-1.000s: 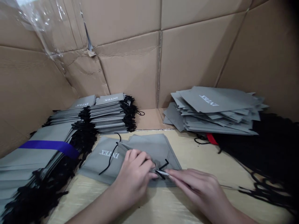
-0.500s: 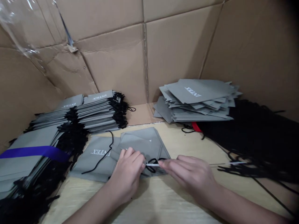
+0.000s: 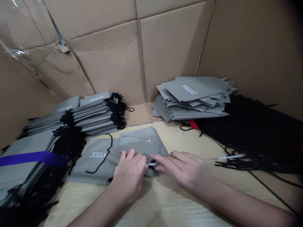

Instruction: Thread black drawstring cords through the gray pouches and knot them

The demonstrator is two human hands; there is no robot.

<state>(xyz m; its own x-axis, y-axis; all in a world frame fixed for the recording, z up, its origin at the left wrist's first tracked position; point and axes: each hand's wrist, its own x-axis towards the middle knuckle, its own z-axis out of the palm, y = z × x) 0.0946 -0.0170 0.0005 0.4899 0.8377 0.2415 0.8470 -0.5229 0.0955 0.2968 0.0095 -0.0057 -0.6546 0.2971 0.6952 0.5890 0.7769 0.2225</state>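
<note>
My left hand (image 3: 131,170) is closed on the edge of a small grey drawstring pouch (image 3: 136,143) whose lettering is mostly covered. Close beside it, my right hand (image 3: 182,167) has its fingers bent around a black cord and a thin pale rod (image 3: 152,164) at the pouch edge. The fingers hide much of this spot. Another grey pouch (image 3: 93,164) printed INTEX lies flat to the left, with a loose black cord (image 3: 109,148) across it. Beyond my right wrist shows a slim metal-like stick (image 3: 229,156); I cannot tell whether it joins the rod.
Stacks of grey pouches with black cords (image 3: 94,115) stand at the left, one bundle under a purple band (image 3: 33,157). At the back right lies a pile of grey pouches (image 3: 194,97), beside a heap of black cords (image 3: 251,132) with a red tie (image 3: 194,124). Cardboard walls (image 3: 106,63) enclose the table.
My right hand has moved left, closer to my left hand, and less of the pale rod and black loop shows between them. The whole view has shifted slightly.
</note>
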